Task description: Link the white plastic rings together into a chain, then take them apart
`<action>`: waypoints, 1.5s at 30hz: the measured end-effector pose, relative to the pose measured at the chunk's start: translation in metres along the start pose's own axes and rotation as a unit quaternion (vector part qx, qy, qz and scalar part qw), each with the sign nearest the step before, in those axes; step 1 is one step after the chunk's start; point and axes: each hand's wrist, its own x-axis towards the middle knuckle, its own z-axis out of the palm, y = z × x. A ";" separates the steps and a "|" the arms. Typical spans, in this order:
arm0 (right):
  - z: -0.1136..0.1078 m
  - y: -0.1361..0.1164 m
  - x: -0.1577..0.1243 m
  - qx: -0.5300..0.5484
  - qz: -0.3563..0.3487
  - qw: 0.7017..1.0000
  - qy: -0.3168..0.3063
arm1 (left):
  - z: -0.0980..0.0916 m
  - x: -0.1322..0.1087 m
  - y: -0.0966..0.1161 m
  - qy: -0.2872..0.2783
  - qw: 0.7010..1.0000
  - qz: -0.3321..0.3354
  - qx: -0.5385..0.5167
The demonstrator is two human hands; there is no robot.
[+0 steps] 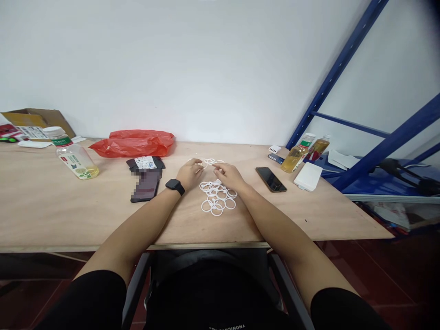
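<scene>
Several white rings [216, 207] lie in a loose, overlapping pile on the wooden table, between my forearms. Farther back is a smaller group of white rings [209, 161], between my two hands. My left hand [191, 171], with a black watch on its wrist, is at the left side of that group, its fingers bent; what its fingertips hold, if anything, is too small to tell. From the right, my right hand [227, 175] reaches to the same group with curled fingers, and its fingertips are too small to read clearly.
A dark phone-like object [146, 185] and red plastic bag [137, 143] are left, with a tilted bottle [77, 160] beyond. To the right are a phone [271, 179], a bottle [297, 153], a white case [308, 177] and a blue metal frame [338, 68].
</scene>
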 end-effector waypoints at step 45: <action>0.009 -0.016 -0.003 0.098 -0.022 0.995 0.024 | -0.015 -0.002 0.035 -0.019 0.996 0.073 -0.051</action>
